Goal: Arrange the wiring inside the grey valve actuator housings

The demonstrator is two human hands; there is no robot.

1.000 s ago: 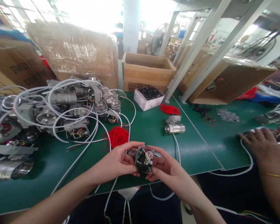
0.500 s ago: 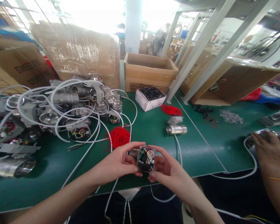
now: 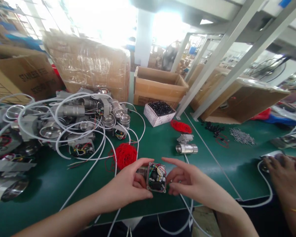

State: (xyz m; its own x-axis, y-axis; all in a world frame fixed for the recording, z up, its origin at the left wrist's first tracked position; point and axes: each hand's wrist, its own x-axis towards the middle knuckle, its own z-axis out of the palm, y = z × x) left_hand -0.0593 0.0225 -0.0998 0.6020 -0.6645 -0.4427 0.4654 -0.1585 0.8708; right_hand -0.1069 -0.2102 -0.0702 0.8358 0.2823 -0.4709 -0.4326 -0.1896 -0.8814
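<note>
My left hand [image 3: 130, 184] is wrapped around the left side of an electric valve unit, near the front edge of the green bench. Its uncovered square housing [image 3: 156, 177] faces me, with coloured wires, a dark round part and white connectors inside. Part of the metal valve body shows behind my left fingers. At the housing's right side is my right hand [image 3: 189, 179], thumb and index finger spread apart; its curled fingers are close to the edge, and contact is hard to tell. Beyond it, another metal valve [image 3: 186, 148] with a grey bracket lies on the bench.
Several valve units with white cables [image 3: 74, 108] are heaped at left. A red wire bundle [image 3: 125, 156] lies before me. Behind stand a white box of black parts [image 3: 160, 112] and cardboard cartons [image 3: 160, 82]. At right are grey screws [image 3: 241, 135] and a co-worker's hand [image 3: 283, 174].
My right hand has moved away from the housing to the right, its thumb off the lower corner. My left hand still holds the unit. The camera view has tilted up slightly.
</note>
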